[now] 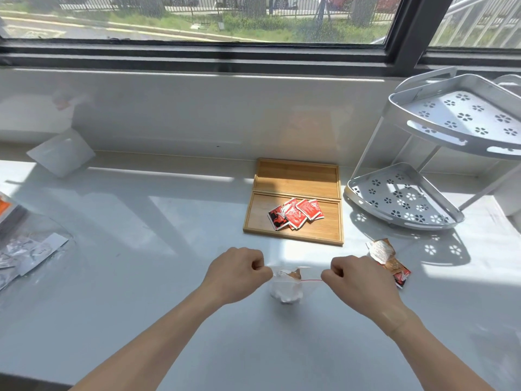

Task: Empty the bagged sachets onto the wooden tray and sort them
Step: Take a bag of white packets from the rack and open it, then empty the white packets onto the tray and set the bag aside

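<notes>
Just short of the two-section bamboo wooden tray (293, 218), w/ red sachets (296, 213) heaped in its near section, left hand (239, 273) & right hand (359, 280) each pinch a top corner of the small clear zip bag (287, 286), fingers curled tight, pulling apart, probably to open the red-lined seal. White sachets sit bunched inside.

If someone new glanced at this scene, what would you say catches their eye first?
Most likely the two hands low in the middle: the left hand and right hand each pinch a top corner of a small clear zip bag, stretching its mouth between them. Next, the red sachets piled on the near wooden tray just beyond. To the right stands a white two-tier corner rack.
</notes>
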`<state>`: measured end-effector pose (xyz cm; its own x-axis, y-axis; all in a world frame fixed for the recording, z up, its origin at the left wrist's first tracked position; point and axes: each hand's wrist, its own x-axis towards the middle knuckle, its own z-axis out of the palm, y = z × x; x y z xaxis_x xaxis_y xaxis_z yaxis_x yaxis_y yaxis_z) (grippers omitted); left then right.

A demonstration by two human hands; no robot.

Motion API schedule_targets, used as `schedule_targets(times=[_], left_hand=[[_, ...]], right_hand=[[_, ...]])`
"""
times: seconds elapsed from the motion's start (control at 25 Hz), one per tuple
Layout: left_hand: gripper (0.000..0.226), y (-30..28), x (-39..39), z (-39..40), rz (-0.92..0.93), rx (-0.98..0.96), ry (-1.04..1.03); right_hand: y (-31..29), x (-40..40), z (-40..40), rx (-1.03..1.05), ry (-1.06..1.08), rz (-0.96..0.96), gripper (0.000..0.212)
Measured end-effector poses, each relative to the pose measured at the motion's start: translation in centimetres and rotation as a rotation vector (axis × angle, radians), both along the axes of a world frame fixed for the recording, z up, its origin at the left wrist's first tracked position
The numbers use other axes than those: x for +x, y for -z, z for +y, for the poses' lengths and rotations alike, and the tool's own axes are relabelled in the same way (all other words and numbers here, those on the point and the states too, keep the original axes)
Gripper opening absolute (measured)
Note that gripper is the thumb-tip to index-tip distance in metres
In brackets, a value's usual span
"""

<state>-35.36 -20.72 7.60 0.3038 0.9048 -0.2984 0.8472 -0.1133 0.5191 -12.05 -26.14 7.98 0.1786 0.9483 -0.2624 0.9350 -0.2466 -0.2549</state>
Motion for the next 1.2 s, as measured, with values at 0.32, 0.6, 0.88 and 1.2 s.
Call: schedule_targets(times=[0.32,0.6,0.88,1.2], left_hand=[[0.025,0.8,2.3,0.9,-0.407,-0.308,-0.258],[0.023,4.1,1.3,2.3,-0.624,-0.417,-0.482],[0.025,9.8,1.5,2.1,-0.790,-0.920,-0.621],[0.013,10.3,2.2,6.8,-1.092,-0.813,-0.749]], right_hand=[[-0.7,-3.9,-0.3,0.482,-0.361,0.112,0.020],[0.4,-5.0,3.7,0.279,-0.286,0.140,0.021],[-2.9,-4.7,5.7,0.391,-0.204,0.519,0.009],[-3.9,-0.5,10.6,0.422,-0.114,0.545,0.009]])
